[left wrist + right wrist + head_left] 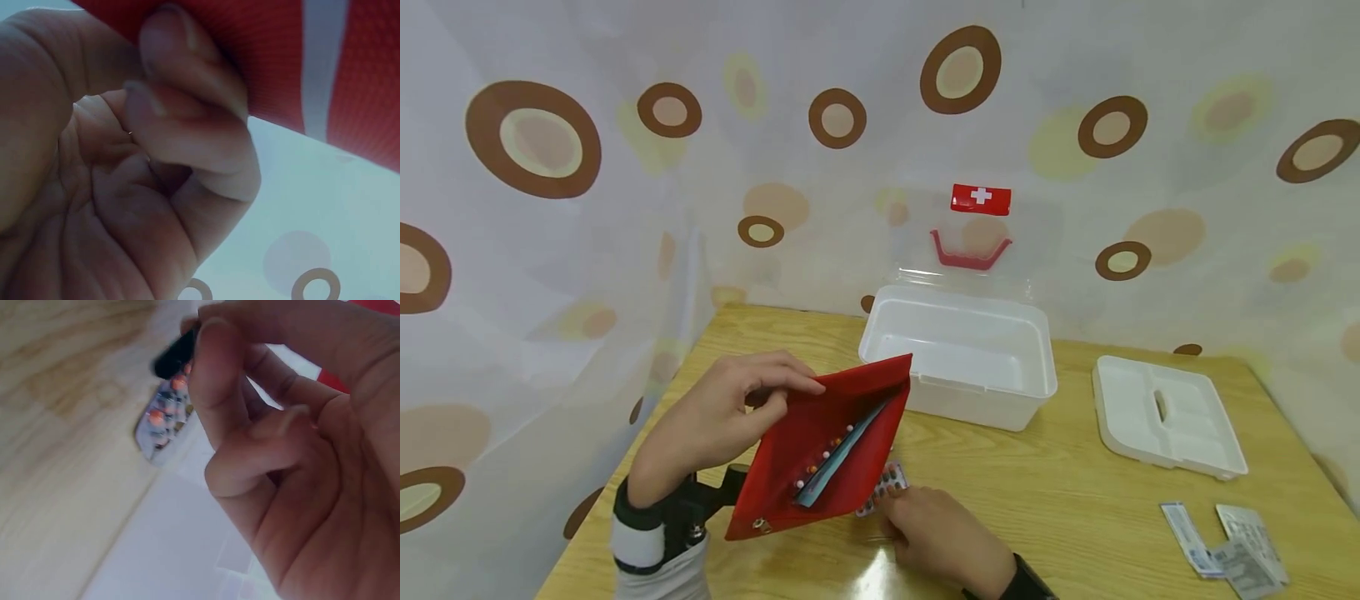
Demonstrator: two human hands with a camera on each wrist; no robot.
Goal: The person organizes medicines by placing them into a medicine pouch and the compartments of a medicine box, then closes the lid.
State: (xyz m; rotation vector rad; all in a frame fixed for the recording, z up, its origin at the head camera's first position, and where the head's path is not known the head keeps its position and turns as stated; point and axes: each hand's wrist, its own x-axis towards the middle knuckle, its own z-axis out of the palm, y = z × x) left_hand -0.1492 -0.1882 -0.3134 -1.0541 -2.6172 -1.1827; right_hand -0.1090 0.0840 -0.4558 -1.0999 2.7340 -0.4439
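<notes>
Left hand point(722, 408) pinches edge of red pouch point(801, 429), mouth agape | right hand point(951, 533) pinches blister pack point(891, 478), just beside pouch | handling, judged: hold mouth wide, grip pack by its rim, sparing capsules point(156, 417) | head view shows packets point(835, 468) inside pouch; left wrist view instead shows pale outer strip point(322, 69) | white box point(966, 403) beyond pouch

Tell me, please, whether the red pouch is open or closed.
Open. In the head view, the left hand holds the edge of the red pouch, and a light-blue item shows inside its mouth.
</notes>
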